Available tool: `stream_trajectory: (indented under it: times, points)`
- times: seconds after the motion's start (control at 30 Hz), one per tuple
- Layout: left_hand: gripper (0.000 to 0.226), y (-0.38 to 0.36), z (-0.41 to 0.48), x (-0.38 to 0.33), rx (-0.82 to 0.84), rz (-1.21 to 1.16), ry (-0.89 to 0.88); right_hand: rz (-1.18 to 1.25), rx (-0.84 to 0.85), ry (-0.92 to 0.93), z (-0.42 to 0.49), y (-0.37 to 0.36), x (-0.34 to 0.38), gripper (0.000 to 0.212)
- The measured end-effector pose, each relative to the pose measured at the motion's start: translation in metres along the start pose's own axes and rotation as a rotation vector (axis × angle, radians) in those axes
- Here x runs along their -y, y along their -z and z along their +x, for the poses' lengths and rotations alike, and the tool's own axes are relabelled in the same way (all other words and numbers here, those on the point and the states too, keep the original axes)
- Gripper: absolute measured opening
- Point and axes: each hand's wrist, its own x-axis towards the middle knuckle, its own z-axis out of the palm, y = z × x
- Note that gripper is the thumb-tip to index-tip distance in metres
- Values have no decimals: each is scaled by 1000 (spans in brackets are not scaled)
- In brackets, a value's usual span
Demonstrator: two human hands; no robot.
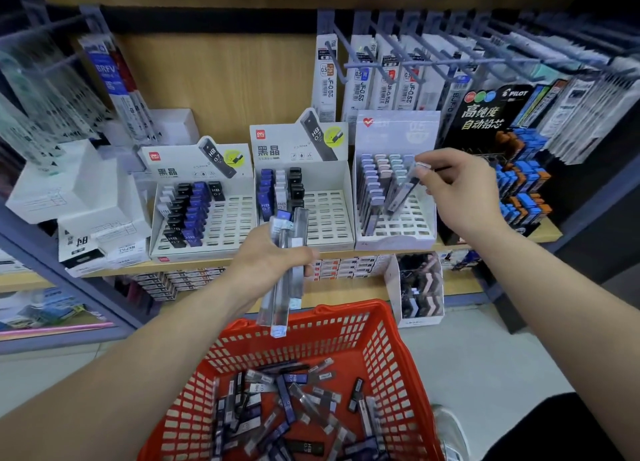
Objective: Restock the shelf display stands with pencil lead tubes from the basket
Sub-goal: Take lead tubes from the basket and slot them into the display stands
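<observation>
A red plastic basket (pixel 388 343) sits low in front of me, with several loose pencil lead tubes (pixel 287 405) on its bottom. My left hand (pixel 270 256) grips a bundle of clear and grey tubes (pixel 285 270) above the basket. My right hand (pixel 460 183) pinches one clear tube (pixel 405 187) by its top, tilted over the slots of the pale display stand (pixel 398 232). That stand holds pastel-capped tubes on its left side. Two white stands (pixel 239 218) (pixel 332 218) to the left hold black, blue and white tubes.
White boxes (pixel 86 197) are stacked at the shelf's left. A black Pilot stand (pixel 502 149) with blue and orange tubes is at the right. Refill packs hang on metal hooks (pixel 381 45) above. A small white box (pixel 419 287) of tubes stands on the lower shelf.
</observation>
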Motion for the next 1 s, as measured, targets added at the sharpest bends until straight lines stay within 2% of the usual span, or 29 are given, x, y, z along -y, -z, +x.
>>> stream_trajectory:
  times: [0.23,0.5,0.77,1.0]
  points:
    - [18,-3,3,3,24,12,3,-167,102,7,7,-23,-18,14]
    - [18,2,1,-1,1,20,10,-226,137,42,11,-23,-22,14]
    - [13,2,-6,-5,-31,9,34,-253,83,88,15,-36,-17,5]
    - [14,8,-13,-6,-10,-11,10,-447,102,174,20,-49,-25,20]
